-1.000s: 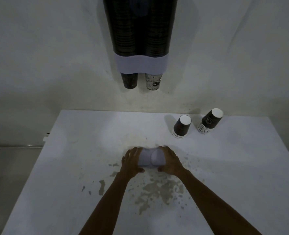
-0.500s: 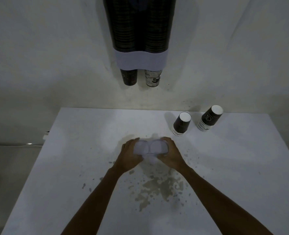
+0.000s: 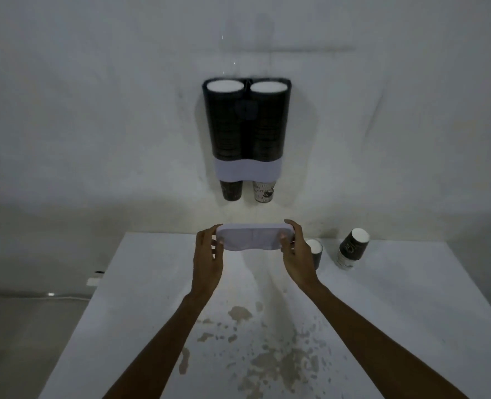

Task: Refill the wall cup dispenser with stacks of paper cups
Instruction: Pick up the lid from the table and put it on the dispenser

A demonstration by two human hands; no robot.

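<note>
Both hands, left hand [image 3: 208, 249] and right hand [image 3: 296, 250], grip the white lid [image 3: 254, 237] (long axis sideways), dispenser [image 3: 247, 131] straight above.

There is only one view, from a camera worn on the person's head, so no second view shares the scene. It looks forward and somewhat down, squarely at the pale wall across the white, stained rectangular worktop [image 3: 140, 298]. The near edge of the worktop runs out of the bottom of the picture, and its far edge lies just short of the wall. Both bare forearms reach in from the bottom. The tall black twin-tube wall cup dispenser [image 3: 246, 125] sits centred in the upper middle, seen whole. The wide lens bends the outer edges.
</note>
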